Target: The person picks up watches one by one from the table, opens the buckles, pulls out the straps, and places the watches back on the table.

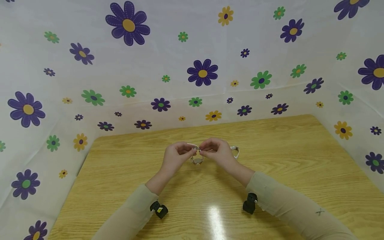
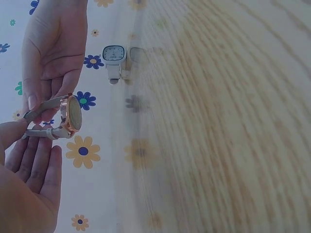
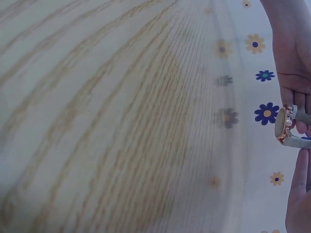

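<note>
A wristwatch with a rose-gold case (image 2: 74, 114) and a pale strap (image 1: 192, 159) hangs between the two hands, its strap bent into a loop and its face turned away from them. The left hand (image 1: 175, 156) pinches one strap end between thumb and fingers. Fingers and thumb of the right hand (image 1: 220, 153) pinch the strap from the other side, fingertips close against the left ones. Where the strap ends meet is partly hidden by the fingers. In the right wrist view the same watch (image 3: 280, 124) shows at the right edge.
A second watch, white with a squarish face (image 2: 114, 53), stands on the wooden table (image 1: 279, 156) just beyond the right hand. Flower-printed white sheeting (image 1: 168, 60) rises behind the table and along its sides. Small black devices (image 1: 250, 204) are strapped to both wrists.
</note>
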The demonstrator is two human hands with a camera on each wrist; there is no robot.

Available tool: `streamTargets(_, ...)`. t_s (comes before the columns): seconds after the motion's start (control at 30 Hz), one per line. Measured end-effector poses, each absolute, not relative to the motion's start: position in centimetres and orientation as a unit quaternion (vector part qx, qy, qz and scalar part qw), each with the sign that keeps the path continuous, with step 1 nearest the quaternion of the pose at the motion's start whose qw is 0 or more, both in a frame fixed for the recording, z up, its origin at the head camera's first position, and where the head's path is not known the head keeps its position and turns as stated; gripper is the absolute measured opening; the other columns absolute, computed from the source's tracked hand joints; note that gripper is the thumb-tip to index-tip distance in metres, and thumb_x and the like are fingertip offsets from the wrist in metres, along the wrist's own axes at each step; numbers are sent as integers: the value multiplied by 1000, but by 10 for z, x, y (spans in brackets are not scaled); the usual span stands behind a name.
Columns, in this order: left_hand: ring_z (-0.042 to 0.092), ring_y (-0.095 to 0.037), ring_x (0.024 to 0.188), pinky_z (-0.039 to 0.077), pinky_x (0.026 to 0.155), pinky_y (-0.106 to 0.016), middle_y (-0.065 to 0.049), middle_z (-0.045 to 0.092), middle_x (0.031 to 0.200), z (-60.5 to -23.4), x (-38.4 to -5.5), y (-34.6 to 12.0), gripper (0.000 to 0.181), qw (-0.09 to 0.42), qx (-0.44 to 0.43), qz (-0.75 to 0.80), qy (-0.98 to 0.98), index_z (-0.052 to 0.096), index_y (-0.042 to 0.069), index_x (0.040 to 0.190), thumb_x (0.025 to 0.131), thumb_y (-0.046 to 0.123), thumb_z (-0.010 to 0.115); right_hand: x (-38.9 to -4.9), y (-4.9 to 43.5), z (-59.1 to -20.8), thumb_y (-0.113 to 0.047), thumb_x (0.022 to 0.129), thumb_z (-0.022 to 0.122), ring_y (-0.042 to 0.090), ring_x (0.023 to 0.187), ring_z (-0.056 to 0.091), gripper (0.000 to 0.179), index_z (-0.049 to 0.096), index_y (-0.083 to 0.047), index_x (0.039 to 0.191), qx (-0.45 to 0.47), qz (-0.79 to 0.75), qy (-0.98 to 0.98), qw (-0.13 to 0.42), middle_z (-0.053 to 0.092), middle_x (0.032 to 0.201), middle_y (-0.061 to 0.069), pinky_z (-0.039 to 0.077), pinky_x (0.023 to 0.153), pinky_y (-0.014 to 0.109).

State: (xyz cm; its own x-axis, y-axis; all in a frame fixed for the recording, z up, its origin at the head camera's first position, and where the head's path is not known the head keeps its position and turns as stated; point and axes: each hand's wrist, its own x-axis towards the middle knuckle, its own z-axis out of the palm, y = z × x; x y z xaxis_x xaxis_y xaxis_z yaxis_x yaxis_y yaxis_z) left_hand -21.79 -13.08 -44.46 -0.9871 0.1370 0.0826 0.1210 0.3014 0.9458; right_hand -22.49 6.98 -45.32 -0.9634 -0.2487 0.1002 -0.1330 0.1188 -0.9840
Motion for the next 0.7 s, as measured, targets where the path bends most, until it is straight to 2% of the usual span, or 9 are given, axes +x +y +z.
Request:
streamTargets(0.2, 79, -15, 88, 63, 79, -20, -20, 81, 102, -446, -219, -131, 12, -3, 80, 586, 806, 79, -3, 106, 96, 3, 78, -225, 71, -454, 2, 95, 77, 5, 90, 70, 14, 74, 5, 109, -125, -647, 750, 45, 77, 109, 20, 60, 79, 19)
streamTargets(0.43, 78, -11, 85, 63, 79, -19, -21, 80, 102, -446, -219, -131, 12, -4, 83, 592, 802, 78, -5, 106, 96, 2, 78, -226, 71, -455, 0, 96, 77, 6, 91, 70, 14, 74, 5, 109, -126, -644, 753, 43, 77, 108, 19, 60, 80, 19)
streamTargets(0.7, 80, -19, 88, 61, 78, -17, -23, 80, 102, -448, -219, -132, 14, -6, 93, 589, 803, 78, -6, 107, 96, 2, 78, -226, 73, -456, -1, 97, 77, 6, 91, 69, 14, 76, 2, 110, -124, -633, 763, 49, 77, 110, 18, 59, 79, 19)
